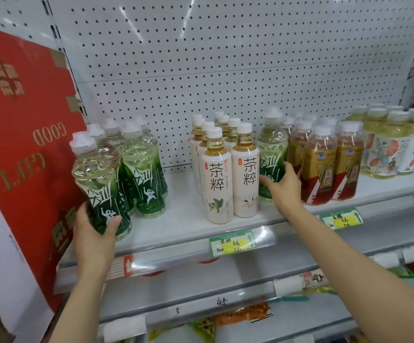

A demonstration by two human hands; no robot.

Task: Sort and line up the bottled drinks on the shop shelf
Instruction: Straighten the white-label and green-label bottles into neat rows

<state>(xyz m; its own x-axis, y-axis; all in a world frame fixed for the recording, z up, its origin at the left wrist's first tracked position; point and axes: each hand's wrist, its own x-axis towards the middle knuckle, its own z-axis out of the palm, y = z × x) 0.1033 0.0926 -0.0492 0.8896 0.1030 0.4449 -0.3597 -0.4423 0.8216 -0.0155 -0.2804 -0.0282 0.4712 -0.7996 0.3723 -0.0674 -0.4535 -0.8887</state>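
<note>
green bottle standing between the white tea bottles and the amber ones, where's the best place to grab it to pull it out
Grip the stray green bottle at its narrow waist, from the front. It stands upright, hemmed in by the white tea bottles and the amber bottles, so only the front is free. The right hand already holds it low there.

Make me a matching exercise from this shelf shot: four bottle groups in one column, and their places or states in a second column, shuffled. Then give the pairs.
Things
1. green-label bottle at the shelf's left end
2. green-label bottle right of centre
3. white-label tea bottles
4. gold-and-red-label bottles

Places or states
A. standing in two rows mid-shelf, touched by no hand
B. gripped by the left hand, next to the red gift box
C. gripped by the right hand, between the tea bottles and the gold ones
D. grouped just right of the right hand

Pairs: 1-B, 2-C, 3-A, 4-D
</note>
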